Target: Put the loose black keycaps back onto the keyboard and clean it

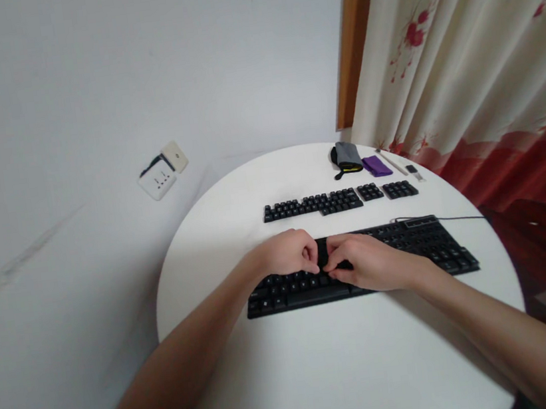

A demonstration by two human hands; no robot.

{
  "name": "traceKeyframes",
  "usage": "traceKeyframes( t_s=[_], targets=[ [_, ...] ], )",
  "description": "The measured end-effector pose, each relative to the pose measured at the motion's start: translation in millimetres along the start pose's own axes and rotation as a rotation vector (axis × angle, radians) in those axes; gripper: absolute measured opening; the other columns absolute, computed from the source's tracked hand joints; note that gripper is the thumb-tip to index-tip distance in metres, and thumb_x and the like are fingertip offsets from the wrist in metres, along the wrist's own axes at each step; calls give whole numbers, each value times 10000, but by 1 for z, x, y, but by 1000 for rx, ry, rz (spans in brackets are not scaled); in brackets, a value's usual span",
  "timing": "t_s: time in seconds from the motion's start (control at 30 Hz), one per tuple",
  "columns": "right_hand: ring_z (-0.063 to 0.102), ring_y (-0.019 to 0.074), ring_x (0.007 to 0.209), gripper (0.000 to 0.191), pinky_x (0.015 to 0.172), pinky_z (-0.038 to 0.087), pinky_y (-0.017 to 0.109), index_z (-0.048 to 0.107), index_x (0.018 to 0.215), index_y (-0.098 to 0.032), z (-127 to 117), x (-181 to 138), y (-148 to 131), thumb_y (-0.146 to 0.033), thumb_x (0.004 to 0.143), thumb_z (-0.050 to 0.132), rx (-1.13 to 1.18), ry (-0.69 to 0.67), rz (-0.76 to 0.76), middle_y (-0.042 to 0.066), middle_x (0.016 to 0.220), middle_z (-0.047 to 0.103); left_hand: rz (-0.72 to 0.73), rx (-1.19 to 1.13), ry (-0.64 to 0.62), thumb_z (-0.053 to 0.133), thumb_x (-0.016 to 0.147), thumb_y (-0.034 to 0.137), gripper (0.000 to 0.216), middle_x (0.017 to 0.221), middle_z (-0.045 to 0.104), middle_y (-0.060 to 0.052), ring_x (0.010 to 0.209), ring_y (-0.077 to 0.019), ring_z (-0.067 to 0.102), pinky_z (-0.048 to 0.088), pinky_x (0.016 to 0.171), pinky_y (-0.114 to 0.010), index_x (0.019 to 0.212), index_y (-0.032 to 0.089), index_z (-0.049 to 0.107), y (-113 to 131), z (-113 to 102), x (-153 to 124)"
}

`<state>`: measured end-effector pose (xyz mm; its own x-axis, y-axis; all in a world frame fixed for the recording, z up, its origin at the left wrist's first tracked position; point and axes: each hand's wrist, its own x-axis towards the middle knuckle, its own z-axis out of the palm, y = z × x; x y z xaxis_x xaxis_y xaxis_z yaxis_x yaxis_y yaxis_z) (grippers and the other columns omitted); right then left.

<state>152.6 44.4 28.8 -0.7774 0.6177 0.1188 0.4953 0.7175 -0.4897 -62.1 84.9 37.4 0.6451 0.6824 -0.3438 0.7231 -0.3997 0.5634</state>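
Observation:
A black keyboard (424, 248) lies across the middle of a round white table (323, 359), its cable running off to the right. Both my hands rest on its middle. My left hand (287, 253) is curled, with fingertips pinched at the keys. My right hand (368, 262) is also curled, its fingers pressed against the left hand's over the same spot. What they pinch is hidden; it looks like a small dark key. Behind the keyboard lies a row of loose black keycaps (313, 204) set out in keyboard order, with two smaller blocks (386, 190) to its right.
At the table's far edge lie a grey pouch (347, 156), a purple cloth (376, 165), a thin white stick (392, 163) and a small dark piece (412, 170). A wall socket (159, 178) sits at the left. A flowered curtain (477, 70) hangs at the right.

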Motion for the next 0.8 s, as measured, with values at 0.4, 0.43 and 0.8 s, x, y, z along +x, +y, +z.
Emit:
traceKeyframes(
  t_s=[0.4,0.43,0.8],
  targets=[
    [618,158,651,187,607,331,267,752,757,-247,3,-1,3,-183,848,602,7,-57,69,11,743,732,-177,145,51,780,697,299,121,767,720,-16,646,-146,611,368,555,-243,721,203,711,13,2,-1],
    [613,155,646,193,606,327,266,748,750,-244,3,-1,3,-181,850,595,1,-58,65,11,743,731,-176,139,50,780,697,296,119,769,720,-16,648,-146,611,370,558,-242,723,202,711,13,2,-1],
    [387,88,520,225,560,274,241,681,667,-193,3,2,3,-144,852,561,104,-62,73,-36,567,545,-155,84,33,776,699,295,123,762,715,-15,644,-142,606,379,556,-238,731,193,714,9,1,-1]
  ],
)
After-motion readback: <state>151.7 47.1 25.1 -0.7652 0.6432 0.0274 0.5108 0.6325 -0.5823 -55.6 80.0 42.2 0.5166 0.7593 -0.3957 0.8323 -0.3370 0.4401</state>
